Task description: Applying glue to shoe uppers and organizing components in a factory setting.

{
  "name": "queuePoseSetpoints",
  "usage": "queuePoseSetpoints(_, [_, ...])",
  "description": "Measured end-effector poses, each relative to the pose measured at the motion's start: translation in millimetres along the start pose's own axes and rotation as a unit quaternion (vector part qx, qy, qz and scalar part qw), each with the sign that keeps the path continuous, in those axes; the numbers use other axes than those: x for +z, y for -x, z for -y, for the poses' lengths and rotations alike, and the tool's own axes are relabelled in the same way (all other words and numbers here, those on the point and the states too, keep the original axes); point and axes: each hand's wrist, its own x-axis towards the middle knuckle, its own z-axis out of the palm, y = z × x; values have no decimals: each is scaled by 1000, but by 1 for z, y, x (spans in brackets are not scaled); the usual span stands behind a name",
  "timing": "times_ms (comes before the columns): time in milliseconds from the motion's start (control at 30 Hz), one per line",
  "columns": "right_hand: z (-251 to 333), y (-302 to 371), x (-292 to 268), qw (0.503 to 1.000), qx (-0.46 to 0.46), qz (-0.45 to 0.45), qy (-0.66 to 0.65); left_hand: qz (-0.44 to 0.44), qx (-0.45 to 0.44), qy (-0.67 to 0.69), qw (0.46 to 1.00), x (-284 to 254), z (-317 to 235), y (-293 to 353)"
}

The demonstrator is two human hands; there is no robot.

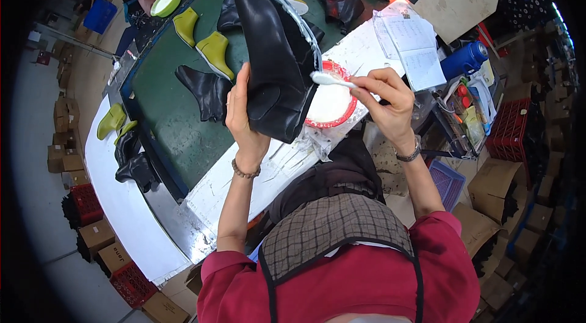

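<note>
At green bench (160,100) | hands: left (246,135) gripping black boot (264,42), right (390,103) pinching white tool (331,79) | handwritten notebook (416,45) | lettered carton (114,258)

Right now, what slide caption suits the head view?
Left hand holds a black boot upper; right hand holds a white brush at its edge.

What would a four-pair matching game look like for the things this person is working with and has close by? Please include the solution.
Things:
1. Large black boot
2. White brush
3. Bowl
4. Notebook

Places, colours or states:
A. Red-rimmed, with white contents
B. Held in the left hand
C. Open, with writing on its pages
D. Held in the fingers of the right hand

Right pairs: 1-B, 2-D, 3-A, 4-C
</note>
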Motion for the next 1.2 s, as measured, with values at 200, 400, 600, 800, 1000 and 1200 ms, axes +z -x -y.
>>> queuePoseSetpoints(200, [15, 10, 5, 999, -23, 24, 22, -42, 29, -10, 999, 15, 7, -11])
queuePoseSetpoints(400, [29, 14, 8, 997, -33, 72, 0, -94, 25, -28, 995, 26, 19, -13])
queuePoseSetpoints(600, [9, 13, 15, 985, 103, 117, -73, -68, 16, -61, 996, 16, 33, -1])
queuePoseSetpoints(800, [-101, 39, 50, 944, 181, 151, 232, -59, -412, 250, 874, -44, 70, 10])
queuePoseSetpoints(1000, [-148, 67, 87, 905, 57, 201, 371, 35, -493, 386, 779, -74, 81, 28])
queuePoseSetpoints(1200, [-122, 42, 50, 923, 75, 201, 321, 155, -511, 524, 664, -95, 96, 36])
